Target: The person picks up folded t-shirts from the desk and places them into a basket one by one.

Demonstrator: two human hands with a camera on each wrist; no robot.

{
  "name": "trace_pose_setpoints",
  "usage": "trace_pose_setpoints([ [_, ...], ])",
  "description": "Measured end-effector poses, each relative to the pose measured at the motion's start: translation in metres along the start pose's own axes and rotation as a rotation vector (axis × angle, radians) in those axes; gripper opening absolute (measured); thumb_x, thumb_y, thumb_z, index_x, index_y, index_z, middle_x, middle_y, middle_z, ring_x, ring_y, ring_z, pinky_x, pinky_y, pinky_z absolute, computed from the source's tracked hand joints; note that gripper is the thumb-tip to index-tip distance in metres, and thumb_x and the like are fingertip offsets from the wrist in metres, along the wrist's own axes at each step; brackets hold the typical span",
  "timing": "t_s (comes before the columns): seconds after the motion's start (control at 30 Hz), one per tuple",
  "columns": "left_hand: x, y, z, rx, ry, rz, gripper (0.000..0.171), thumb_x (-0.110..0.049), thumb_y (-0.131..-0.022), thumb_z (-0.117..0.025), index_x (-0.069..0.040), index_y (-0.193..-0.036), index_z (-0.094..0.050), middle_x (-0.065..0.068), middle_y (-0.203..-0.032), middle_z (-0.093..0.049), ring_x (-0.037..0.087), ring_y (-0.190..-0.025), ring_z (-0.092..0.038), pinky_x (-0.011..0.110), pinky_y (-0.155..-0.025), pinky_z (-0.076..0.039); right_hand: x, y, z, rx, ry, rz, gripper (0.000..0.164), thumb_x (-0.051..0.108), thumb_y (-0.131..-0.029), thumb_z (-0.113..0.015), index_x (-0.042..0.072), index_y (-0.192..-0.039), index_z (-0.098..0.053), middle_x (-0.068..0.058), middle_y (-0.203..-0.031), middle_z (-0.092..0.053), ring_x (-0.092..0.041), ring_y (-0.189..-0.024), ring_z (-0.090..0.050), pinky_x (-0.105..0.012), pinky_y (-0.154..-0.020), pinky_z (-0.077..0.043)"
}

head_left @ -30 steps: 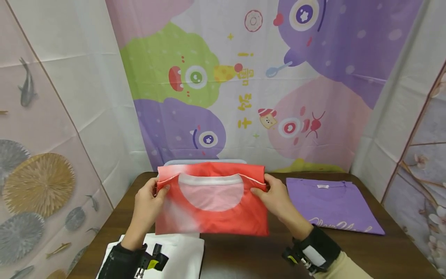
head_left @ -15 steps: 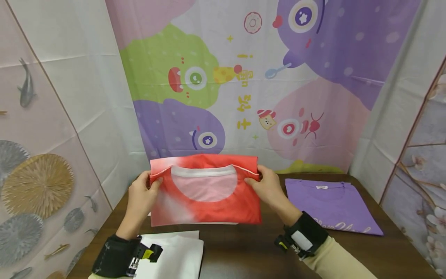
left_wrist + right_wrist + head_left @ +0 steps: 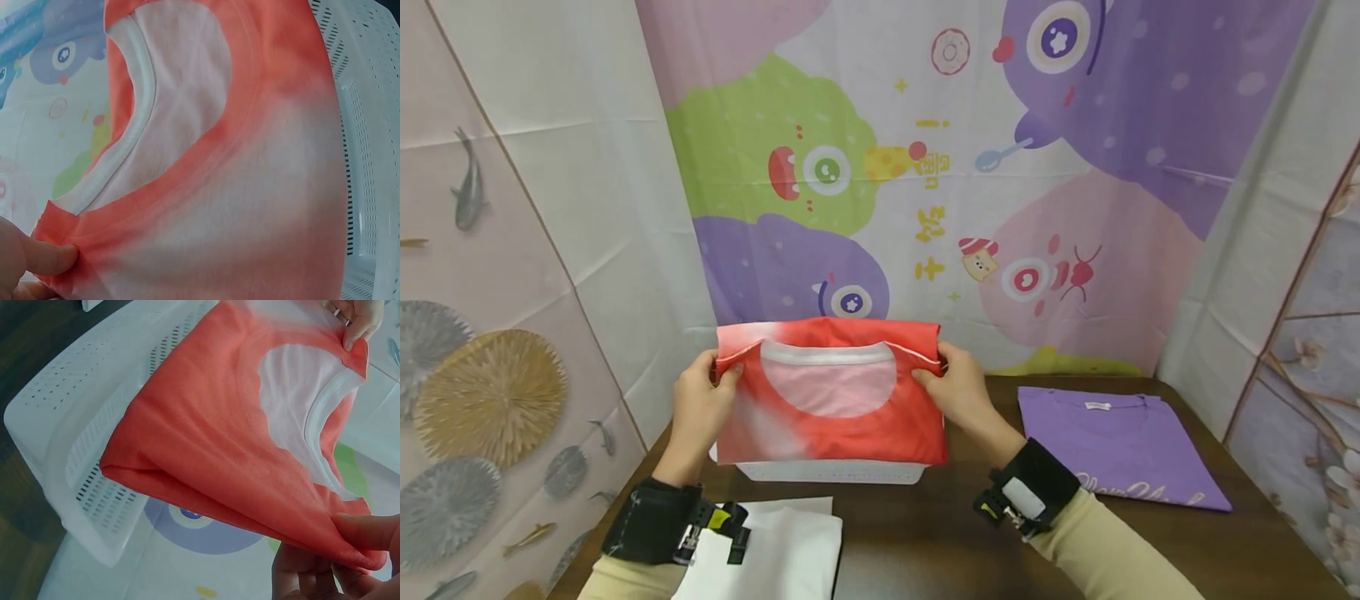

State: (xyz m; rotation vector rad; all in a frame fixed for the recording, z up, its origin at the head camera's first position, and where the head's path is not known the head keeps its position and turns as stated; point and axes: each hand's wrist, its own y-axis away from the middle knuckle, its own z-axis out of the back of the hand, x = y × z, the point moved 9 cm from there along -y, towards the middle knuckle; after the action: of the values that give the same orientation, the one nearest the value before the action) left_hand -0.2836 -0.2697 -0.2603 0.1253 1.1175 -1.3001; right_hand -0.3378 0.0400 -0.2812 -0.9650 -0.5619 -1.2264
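Folded red shirt (image 3: pixel 831 400) has been lifted up and back since a second ago, now hanging right over the white perforated basket (image 3: pixel 831 472) (collar on top), left hand (image 3: pixel 696 408) and right hand (image 3: pixel 958 396) each pinching a top corner, so it's about lined up for dropping in.

From my feed the red tie-dye T-shirt (image 3: pixel 842 417) looks like soft matt knit cloth, the basket (image 3: pixel 75 437) is perforated white plastic, and the tabletop (image 3: pixel 925 533) is dark, slightly glossy wood.
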Motion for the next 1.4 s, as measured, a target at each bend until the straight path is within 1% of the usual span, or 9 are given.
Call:
trace_pose_setpoints([
  [0.2,0.004,-0.007,-0.001,-0.018,0.001,-0.004,0.023,-0.002,-0.09,-0.057,0.011,-0.108,-0.062,0.029,-0.091,-0.066,0.032,-0.077,-0.058,0.022,-0.064,-0.04,0.003,-0.003,-0.008,-0.016,0.004,0.031,0.021,0.003,-0.085,-0.067,-0.005,-0.104,-0.064,-0.023,-0.098,-0.07,-0.031,-0.082,-0.067,-0.038,-0.073,-0.057],
  [0.37,0.008,-0.012,-0.003,-0.033,0.004,-0.008,0.022,-0.002,-0.09,-0.056,0.011,-0.107,-0.062,0.03,-0.095,-0.066,0.036,-0.081,-0.059,0.024,-0.066,-0.041,0.0,-0.006,-0.014,-0.019,-0.005,-0.006,0.022,0.004,-0.086,-0.066,-0.003,-0.107,-0.064,-0.022,-0.102,-0.07,-0.031,-0.088,-0.067,-0.04,-0.078,-0.057],
  [0.6,0.017,-0.021,-0.008,-0.078,0.03,-0.015,0.019,-0.001,-0.09,-0.058,0.009,-0.106,-0.062,0.029,-0.096,-0.067,0.036,-0.083,-0.062,0.018,-0.066,-0.04,-0.002,-0.011,-0.019,-0.043,-0.012,-0.031,0.026,0.007,-0.088,-0.065,-0.001,-0.113,-0.063,-0.02,-0.108,-0.07,-0.031,-0.095,-0.067,-0.043,-0.084,-0.056],
  [0.9,0.03,-0.023,-0.016,-0.139,0.049,-0.043,0.017,0.001,-0.088,-0.061,0.007,-0.103,-0.064,0.028,-0.094,-0.069,0.038,-0.082,-0.064,0.016,-0.065,-0.04,-0.012,-0.016,-0.027,-0.081,-0.011,-0.023,0.02,0.003,-0.087,-0.064,-0.002,-0.106,-0.065,-0.021,-0.1,-0.071,-0.03,-0.087,-0.065,-0.04,-0.079,-0.055],
  [1.03,0.036,-0.023,-0.021,-0.138,0.056,-0.034,0.017,0.001,-0.088,-0.061,0.007,-0.104,-0.064,0.028,-0.094,-0.069,0.035,-0.081,-0.062,0.014,-0.064,-0.039,-0.016,-0.018,-0.03,-0.09,0.005,-0.038,0.019,0.005,-0.087,-0.064,-0.001,-0.105,-0.065,-0.02,-0.099,-0.071,-0.03,-0.087,-0.065,-0.039,-0.078,-0.054],
  [1.1,0.04,-0.024,-0.024,-0.132,0.053,-0.026,0.017,0.001,-0.088,-0.061,0.007,-0.104,-0.064,0.028,-0.094,-0.069,0.034,-0.081,-0.062,0.016,-0.066,-0.04,-0.019,-0.019,-0.031,-0.09,0.0,-0.046,0.02,0.005,-0.087,-0.064,0.0,-0.106,-0.065,-0.02,-0.099,-0.071,-0.029,-0.087,-0.064,-0.039,-0.078,-0.054],
  [1.2,0.044,-0.024,-0.03,-0.105,0.059,-0.011,0.018,0.001,-0.089,-0.06,0.008,-0.106,-0.063,0.028,-0.1,-0.067,0.036,-0.087,-0.061,0.029,-0.075,-0.049,-0.022,-0.018,-0.033,-0.096,-0.014,-0.045,0.02,0.004,-0.087,-0.064,0.0,-0.107,-0.066,-0.02,-0.099,-0.071,-0.029,-0.087,-0.064,-0.039,-0.078,-0.054],
  [1.33,0.051,-0.023,-0.036,-0.085,0.061,-0.003,0.02,0.001,-0.09,-0.059,0.009,-0.108,-0.062,0.029,-0.105,-0.066,0.038,-0.092,-0.061,0.043,-0.082,-0.051,-0.028,-0.018,-0.035,-0.117,-0.011,-0.018,0.017,0.004,-0.087,-0.065,0.0,-0.103,-0.066,-0.019,-0.095,-0.071,-0.029,-0.085,-0.063,-0.037,-0.075,-0.053],
  [1.4,0.053,-0.023,-0.038,-0.092,0.048,-0.015,0.019,0.001,-0.09,-0.06,0.008,-0.107,-0.063,0.028,-0.102,-0.066,0.037,-0.09,-0.061,0.04,-0.08,-0.05,-0.032,-0.018,-0.037,-0.128,0.002,-0.01,0.016,0.005,-0.086,-0.066,0.0,-0.102,-0.066,-0.019,-0.094,-0.071,-0.029,-0.084,-0.063,-0.038,-0.074,-0.052],
])
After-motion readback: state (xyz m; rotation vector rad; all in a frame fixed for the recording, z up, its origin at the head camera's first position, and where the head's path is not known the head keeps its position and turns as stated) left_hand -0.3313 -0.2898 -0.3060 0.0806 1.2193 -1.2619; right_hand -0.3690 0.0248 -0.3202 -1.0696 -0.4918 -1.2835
